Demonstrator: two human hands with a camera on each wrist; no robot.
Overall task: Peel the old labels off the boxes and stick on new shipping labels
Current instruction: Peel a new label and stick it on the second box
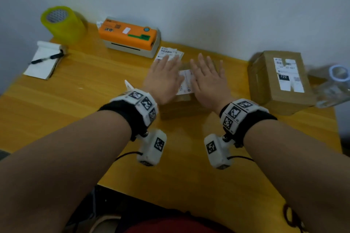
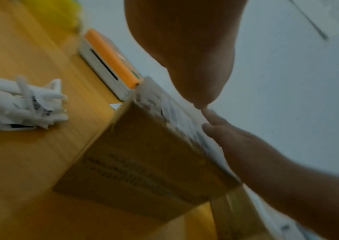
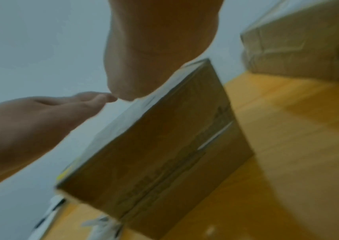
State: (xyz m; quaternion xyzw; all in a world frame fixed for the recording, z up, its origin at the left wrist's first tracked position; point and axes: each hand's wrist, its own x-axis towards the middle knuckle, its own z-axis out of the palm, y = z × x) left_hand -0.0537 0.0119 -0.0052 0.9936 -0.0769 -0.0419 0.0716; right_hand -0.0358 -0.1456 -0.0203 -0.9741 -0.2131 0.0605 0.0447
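Note:
A small cardboard box (image 1: 180, 104) stands in the middle of the table with a white shipping label (image 1: 186, 81) on its top. My left hand (image 1: 164, 79) and right hand (image 1: 208, 79) lie flat side by side over the label, fingers straight and spread, blurred by motion. In the left wrist view the box (image 2: 143, 154) shows its brown side and the white label (image 2: 187, 128) along its top edge. The right wrist view shows the same box (image 3: 164, 146) under my palm. A second, bigger box (image 1: 280, 81) with a label (image 1: 287, 75) stands at the right.
An orange label printer (image 1: 130, 38) sits at the back, loose labels (image 1: 168, 53) in front of it. A yellow tape roll (image 1: 62, 22) and a notepad with pen (image 1: 45, 58) are at the left. Crumpled peeled labels (image 2: 26, 104) lie left of the box. A clear tape roll (image 1: 339, 73) is at the far right.

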